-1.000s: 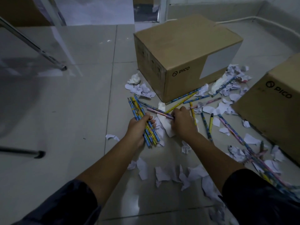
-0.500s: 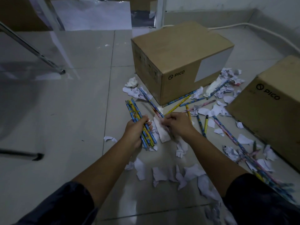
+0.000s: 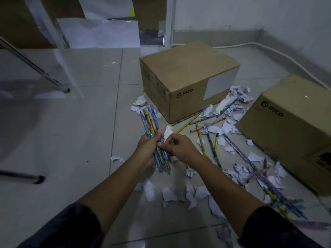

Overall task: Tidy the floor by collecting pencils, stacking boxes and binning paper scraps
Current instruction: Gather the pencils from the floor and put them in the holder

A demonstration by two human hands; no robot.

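Two hands meet over a bundle of pencils (image 3: pixel 154 133) above the tiled floor (image 3: pixel 71 140).
Left hand (image 3: pixel 148 145) grips the bundle; right hand (image 3: pixel 180 147) pinches at it; loose pencils (image 3: pixel 200 138) lie beside the boxes (image 3: pixel 188 77).

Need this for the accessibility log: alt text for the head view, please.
A person's left hand grips a bundle of pencils above a tiled floor while the right hand pinches the bundle beside it. Loose pencils and paper scraps litter the floor around two cardboard boxes, which stand apart, unstacked.
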